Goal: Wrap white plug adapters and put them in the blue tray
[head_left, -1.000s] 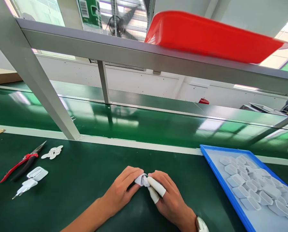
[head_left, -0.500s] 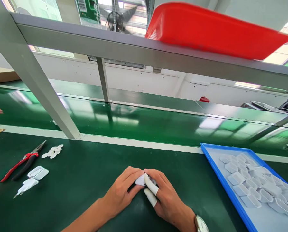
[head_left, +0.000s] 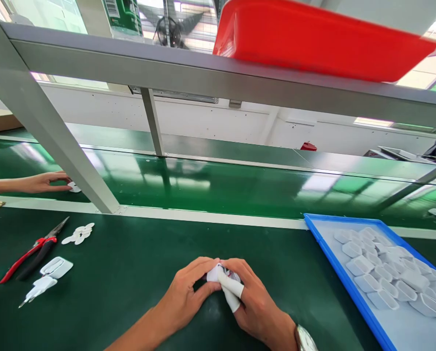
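Both my hands meet over the dark green bench near the bottom middle. My left hand (head_left: 183,297) and my right hand (head_left: 256,307) pinch one small white plastic charger part (head_left: 215,273) between their fingertips, just above the mat. Two fingers of my right hand wear white finger cots, and a watch shows on that wrist. Most of the part is hidden by my fingers.
A blue tray (head_left: 334,265) with several white shells lies at the right. Red-handled pliers (head_left: 29,251), white plug parts (head_left: 46,278) and small white discs (head_left: 79,234) lie at the left. Another person's hand (head_left: 42,182) reaches onto the green conveyor (head_left: 218,187). A red bin (head_left: 312,39) sits overhead.
My fingers have closed tighter around the white part, with my right fingers now over it. Another person's hand has come in from the left onto the conveyor.
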